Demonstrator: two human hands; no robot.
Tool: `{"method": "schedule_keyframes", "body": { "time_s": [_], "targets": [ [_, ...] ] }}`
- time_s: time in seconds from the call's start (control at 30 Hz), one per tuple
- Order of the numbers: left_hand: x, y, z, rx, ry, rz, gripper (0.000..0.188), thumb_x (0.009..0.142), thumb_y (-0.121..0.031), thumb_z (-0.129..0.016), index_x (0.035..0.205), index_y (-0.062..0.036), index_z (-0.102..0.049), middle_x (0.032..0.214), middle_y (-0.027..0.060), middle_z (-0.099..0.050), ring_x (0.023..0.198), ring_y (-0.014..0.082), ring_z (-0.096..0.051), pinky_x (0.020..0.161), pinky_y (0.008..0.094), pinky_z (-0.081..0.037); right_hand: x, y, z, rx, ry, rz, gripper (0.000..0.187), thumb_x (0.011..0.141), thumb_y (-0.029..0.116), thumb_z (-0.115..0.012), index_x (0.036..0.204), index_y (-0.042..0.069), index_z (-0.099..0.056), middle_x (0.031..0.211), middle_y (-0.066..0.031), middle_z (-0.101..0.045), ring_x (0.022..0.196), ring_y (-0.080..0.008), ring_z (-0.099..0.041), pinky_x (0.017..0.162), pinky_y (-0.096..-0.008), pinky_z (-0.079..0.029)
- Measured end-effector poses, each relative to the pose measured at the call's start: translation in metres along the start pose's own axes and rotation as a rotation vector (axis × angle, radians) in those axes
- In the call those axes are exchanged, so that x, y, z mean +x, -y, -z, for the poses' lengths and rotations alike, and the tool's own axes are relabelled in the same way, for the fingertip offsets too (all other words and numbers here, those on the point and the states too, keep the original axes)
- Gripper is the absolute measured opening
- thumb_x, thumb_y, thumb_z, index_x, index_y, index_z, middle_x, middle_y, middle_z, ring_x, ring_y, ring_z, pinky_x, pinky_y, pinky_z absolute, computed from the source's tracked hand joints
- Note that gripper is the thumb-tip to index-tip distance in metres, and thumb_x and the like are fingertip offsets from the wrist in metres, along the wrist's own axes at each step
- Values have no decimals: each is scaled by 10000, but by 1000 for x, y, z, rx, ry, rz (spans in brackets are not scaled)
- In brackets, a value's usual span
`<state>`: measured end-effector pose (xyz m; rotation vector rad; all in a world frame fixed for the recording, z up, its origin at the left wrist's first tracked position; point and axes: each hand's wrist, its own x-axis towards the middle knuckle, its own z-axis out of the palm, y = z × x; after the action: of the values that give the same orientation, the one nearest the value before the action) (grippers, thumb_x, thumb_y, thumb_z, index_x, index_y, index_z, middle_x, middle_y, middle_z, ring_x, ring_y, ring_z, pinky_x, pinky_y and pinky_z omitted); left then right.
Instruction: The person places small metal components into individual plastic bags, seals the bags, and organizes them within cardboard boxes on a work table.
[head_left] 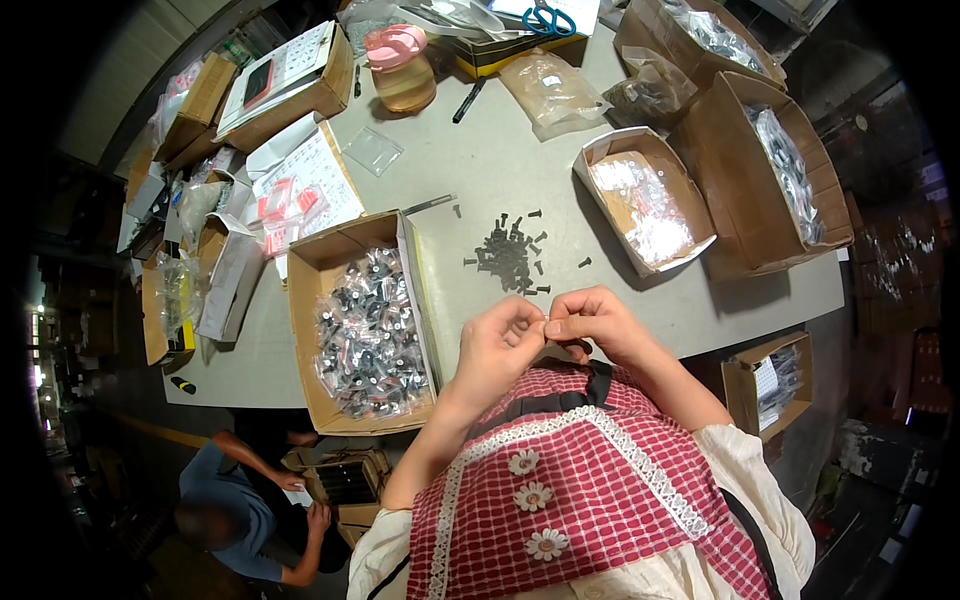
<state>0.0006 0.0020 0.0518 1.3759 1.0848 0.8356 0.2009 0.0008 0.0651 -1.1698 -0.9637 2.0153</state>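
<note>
My left hand and my right hand meet at the table's front edge, just above my checked apron. Thumb and fingers of both are pinched together, fingertips touching. Whatever lies between them is too small or too hidden to make out. A loose pile of black screws lies on the table just beyond my hands, with a few strays around it. To the left of my left hand stands a cardboard box full of small clear bags with dark and silvery parts inside.
An open carton with clear packets stands right of the screws, beside a taller carton. A pink-lidded jug, a black marker and a plastic bag lie farther back. Papers and boxes crowd the left. Another person sits at lower left.
</note>
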Motion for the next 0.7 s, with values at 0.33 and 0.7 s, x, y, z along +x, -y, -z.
{"method": "schedule_keyframes", "body": {
  "time_s": [0.33, 0.7],
  "targets": [
    [2, -7, -7, 689, -211, -513, 336, 778, -94, -766, 1083, -20, -646, 1004, 137, -687, 937, 324, -671, 826, 417, -540, 15, -23, 4, -667, -447, 389, 195, 860, 207, -728, 808, 39, -645, 643, -74, -611, 567, -144, -575, 551, -302, -457],
    [3, 20, -5, 547, -71, -491, 395, 828, -115, -750, 1208, -44, -668, 1167, 144, -704, 1074, 342, -673, 926, 415, -534, 12, -24, 8, -299, -226, 128, 179, 948, 186, -693, 912, 13, -665, 803, -33, -672, 749, -79, -608, 671, -261, -489]
  ]
}}
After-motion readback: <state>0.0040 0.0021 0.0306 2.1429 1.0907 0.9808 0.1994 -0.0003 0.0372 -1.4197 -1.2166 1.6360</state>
